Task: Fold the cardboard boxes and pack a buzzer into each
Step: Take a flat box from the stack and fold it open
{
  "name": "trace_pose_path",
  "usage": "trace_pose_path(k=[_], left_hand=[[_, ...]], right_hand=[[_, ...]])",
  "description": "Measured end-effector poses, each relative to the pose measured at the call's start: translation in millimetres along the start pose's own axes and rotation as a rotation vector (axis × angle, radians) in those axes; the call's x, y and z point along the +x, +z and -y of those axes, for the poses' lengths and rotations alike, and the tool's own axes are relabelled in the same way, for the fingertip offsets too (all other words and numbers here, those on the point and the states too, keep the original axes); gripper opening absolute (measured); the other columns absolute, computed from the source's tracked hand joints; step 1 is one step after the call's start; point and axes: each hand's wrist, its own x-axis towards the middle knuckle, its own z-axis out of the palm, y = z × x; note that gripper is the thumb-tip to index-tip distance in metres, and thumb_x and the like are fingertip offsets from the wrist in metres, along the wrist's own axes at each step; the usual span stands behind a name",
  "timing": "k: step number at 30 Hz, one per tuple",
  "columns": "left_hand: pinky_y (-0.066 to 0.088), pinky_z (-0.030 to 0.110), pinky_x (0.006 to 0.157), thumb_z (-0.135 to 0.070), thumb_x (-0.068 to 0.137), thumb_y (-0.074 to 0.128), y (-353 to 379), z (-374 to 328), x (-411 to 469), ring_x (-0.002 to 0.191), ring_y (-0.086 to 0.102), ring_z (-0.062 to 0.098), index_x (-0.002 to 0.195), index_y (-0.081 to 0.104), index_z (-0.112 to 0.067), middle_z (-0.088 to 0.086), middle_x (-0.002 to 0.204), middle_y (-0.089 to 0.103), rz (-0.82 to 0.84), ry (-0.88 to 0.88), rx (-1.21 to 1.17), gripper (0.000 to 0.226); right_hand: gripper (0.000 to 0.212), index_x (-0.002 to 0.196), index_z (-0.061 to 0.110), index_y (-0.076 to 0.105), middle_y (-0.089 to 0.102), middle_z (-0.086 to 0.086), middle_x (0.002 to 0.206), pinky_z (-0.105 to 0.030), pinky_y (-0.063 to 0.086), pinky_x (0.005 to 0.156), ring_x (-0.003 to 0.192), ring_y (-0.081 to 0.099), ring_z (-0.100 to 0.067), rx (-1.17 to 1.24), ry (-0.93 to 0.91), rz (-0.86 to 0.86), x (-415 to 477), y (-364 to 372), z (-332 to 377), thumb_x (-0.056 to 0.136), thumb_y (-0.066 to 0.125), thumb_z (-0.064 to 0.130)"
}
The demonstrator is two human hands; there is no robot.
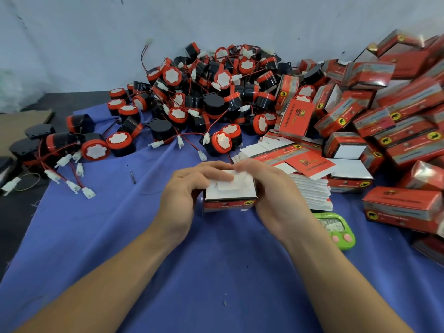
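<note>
Left hand (pixel 182 191), right hand (pixel 276 193) grip red box (pixel 229 205) mid-cloth, fingers curled onto white top flaps. "ST" logo legible on flat blanks (pixel 304 162). Buzzer pile (pixel 204 92) behind box; bare blue cloth (pixel 216 272) toward near edge.

A blue cloth (pixel 216 272) is spread out, with a green timer (pixel 336 230) (pink buttons, display unreadable) resting on its right side; a brown cardboard sheet (pixel 21 121) lies far left.
</note>
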Motion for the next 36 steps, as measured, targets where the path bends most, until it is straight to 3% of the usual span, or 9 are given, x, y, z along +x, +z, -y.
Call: trace_pose_path(k=[3,8,11,18,23,25,30,32,36], left_hand=[[0.057,0.021,0.079,-0.009,0.079,0.057,2,-2,-2,0.105,0.073,0.015,0.086,0.086,-0.024,-0.002,0.111,0.079,-0.046,0.0,0.101,0.033],[0.06,0.024,0.073,-0.004,0.074,0.062,8,-3,-4,0.098,0.075,0.012,0.097,0.082,-0.042,-0.006,0.106,0.08,-0.127,0.01,0.154,0.048],[0.061,0.026,0.074,-0.006,0.075,0.06,11,-4,-4,0.098,0.075,0.011,0.098,0.08,-0.047,-0.01,0.105,0.079,-0.137,0.015,0.232,0.051],[0.059,0.024,0.067,-0.013,0.082,0.065,8,-7,-9,0.095,0.075,0.015,0.103,0.081,-0.039,-0.006,0.106,0.079,-0.191,-0.042,0.202,0.037],[0.051,0.022,0.048,0.004,0.09,0.068,7,-8,-7,0.069,0.073,0.02,0.085,0.084,-0.029,0.004,0.083,0.079,-0.271,-0.095,0.202,0.038],[0.05,0.021,0.047,0.004,0.09,0.069,7,-8,-6,0.065,0.071,0.016,0.082,0.084,-0.032,0.002,0.08,0.079,-0.268,-0.088,0.238,0.04],[0.056,0.025,0.059,-0.009,0.087,0.071,7,-8,-10,0.08,0.074,0.015,0.091,0.083,-0.042,-0.008,0.089,0.08,-0.24,-0.011,0.368,0.035],[0.057,0.025,0.061,-0.01,0.088,0.071,8,-10,-10,0.084,0.074,0.013,0.092,0.083,-0.043,-0.011,0.093,0.08,-0.228,-0.015,0.382,0.035],[0.049,0.018,0.047,0.0,0.094,0.069,9,-16,-7,0.067,0.071,0.007,0.078,0.085,-0.032,-0.006,0.085,0.08,-0.222,-0.135,0.264,0.039]], right_hand=[[0.028,0.104,0.008,0.075,0.074,-0.013,0.095,-0.027,0.055,0.062,0.081,0.069,-0.021,-0.093,-0.077,-0.024,-1,1,-2,0.086,0.065,-0.011],[0.029,0.096,0.015,0.076,0.069,-0.03,0.098,-0.055,0.058,0.08,0.081,0.064,-0.032,-0.282,-0.163,-0.12,-4,7,-7,0.085,0.068,-0.01],[0.03,0.088,0.019,0.076,0.07,-0.027,0.093,-0.061,0.056,0.08,0.077,0.062,-0.029,-0.333,-0.192,-0.14,-5,10,-7,0.084,0.068,-0.01],[0.021,0.094,0.023,0.081,0.074,-0.013,0.092,-0.041,0.052,0.061,0.083,0.069,-0.022,-0.373,-0.156,-0.106,-6,10,-6,0.098,0.059,0.023],[0.035,0.094,0.024,0.082,0.075,-0.014,0.102,-0.049,0.058,0.091,0.105,0.069,-0.032,-0.396,-0.166,-0.112,-3,9,-7,0.104,0.049,0.019],[0.035,0.095,0.025,0.082,0.074,-0.013,0.101,-0.047,0.057,0.089,0.106,0.068,-0.031,-0.428,-0.202,-0.108,-3,10,-9,0.104,0.049,0.019],[0.035,0.097,0.027,0.082,0.076,-0.001,0.097,-0.017,0.052,0.07,0.099,0.067,-0.018,-0.44,-0.271,-0.102,-5,11,-10,0.103,0.049,0.018],[0.035,0.098,0.024,0.081,0.076,-0.003,0.095,-0.02,0.052,0.069,0.096,0.067,-0.022,-0.445,-0.293,-0.105,-4,12,-11,0.102,0.048,0.016],[0.035,0.097,0.023,0.081,0.076,-0.001,0.092,-0.028,0.051,0.072,0.092,0.065,-0.02,-0.518,-0.368,-0.13,-4,12,-13,0.103,0.048,0.012]])
